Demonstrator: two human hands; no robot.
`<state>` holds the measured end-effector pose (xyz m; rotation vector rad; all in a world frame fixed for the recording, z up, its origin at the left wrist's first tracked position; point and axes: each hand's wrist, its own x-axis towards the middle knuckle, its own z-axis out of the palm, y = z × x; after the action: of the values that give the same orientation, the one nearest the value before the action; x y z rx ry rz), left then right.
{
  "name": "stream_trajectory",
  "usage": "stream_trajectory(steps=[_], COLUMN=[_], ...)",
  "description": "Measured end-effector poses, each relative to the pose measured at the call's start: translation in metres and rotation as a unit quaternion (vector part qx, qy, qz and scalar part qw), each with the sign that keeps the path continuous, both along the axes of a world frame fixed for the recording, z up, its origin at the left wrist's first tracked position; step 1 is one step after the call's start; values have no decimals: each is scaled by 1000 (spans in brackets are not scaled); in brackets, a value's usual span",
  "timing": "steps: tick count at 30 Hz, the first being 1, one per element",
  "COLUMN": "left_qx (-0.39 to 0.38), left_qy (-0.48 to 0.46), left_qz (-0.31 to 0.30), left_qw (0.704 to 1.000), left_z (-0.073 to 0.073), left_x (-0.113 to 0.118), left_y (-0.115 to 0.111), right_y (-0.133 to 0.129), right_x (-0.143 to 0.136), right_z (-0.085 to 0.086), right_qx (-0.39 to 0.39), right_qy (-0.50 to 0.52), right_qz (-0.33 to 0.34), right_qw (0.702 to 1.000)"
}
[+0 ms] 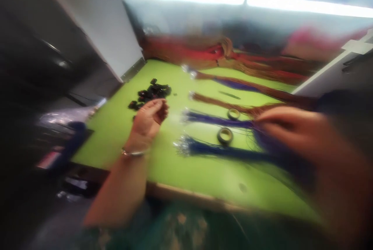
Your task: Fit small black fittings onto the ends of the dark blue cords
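My left hand (149,118), a bangle on its wrist, is palm-up with curled fingers at the near edge of a pile of small black connectors (154,91). Its fingers hide anything they may hold. Over on the right, my right hand (294,131) is blurred, thumb and fingers pressed together above the purple wire bundle (221,121). Whether a wire is pinched there, I cannot tell. In front lies a dark blue wire bundle (230,152) with shiny terminal ends pointing left. A brown wire bundle (215,101) runs behind the purple one.
Two tape rolls, one small (233,114) and one larger (225,136), lie by the bundles on the green tabletop (180,176). Farther back are a brown-and-purple bundle (241,84) and red and brown wires (198,53). White panels stand at left (107,20) and right.
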<state>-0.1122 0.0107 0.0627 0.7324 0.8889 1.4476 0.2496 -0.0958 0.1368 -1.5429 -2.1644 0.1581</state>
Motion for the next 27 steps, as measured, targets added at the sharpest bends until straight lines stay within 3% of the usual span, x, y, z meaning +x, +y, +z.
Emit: stream_trajectory(steps=[2, 3, 5, 7, 9, 11, 14, 18, 22, 27], left_qx=[7, 20, 40, 7, -57, -118, -147, -114, -102, -84], left_qy=[27, 44, 112, 259, 466, 619, 715, 761, 784, 785], left_qz=[81, 137, 260, 335, 303, 213, 103, 34, 39, 66], left_qw=[996, 989, 958, 906, 830, 747, 676, 638, 611, 610], left_z=[3, 4, 5, 3, -1, -6, -15, -26, -34, -33], left_x=[-22, -35, -62, -85, -100, -105, -97, -86, -83, -78], left_y=[8, 11, 14, 14, 12, 11, 13, 20, 24, 23], right_y=[51, 63, 70, 67, 64, 67, 74, 78, 78, 72], right_x=[-71, -100, -141, -161, -166, -165, -162, -154, -147, -151], right_z=[-9, -21, -50, -76, -92, -99, -100, -96, -89, -85], right_qx=[-109, -140, -176, -196, -205, -212, -231, -232, -201, -214], right_qy=[-51, -83, -112, -118, -113, -103, -73, -33, -36, -85], right_qz=[92, 105, 107, 86, 64, 59, 71, 70, 50, 57], right_qw=[988, 981, 972, 970, 970, 970, 968, 970, 978, 971])
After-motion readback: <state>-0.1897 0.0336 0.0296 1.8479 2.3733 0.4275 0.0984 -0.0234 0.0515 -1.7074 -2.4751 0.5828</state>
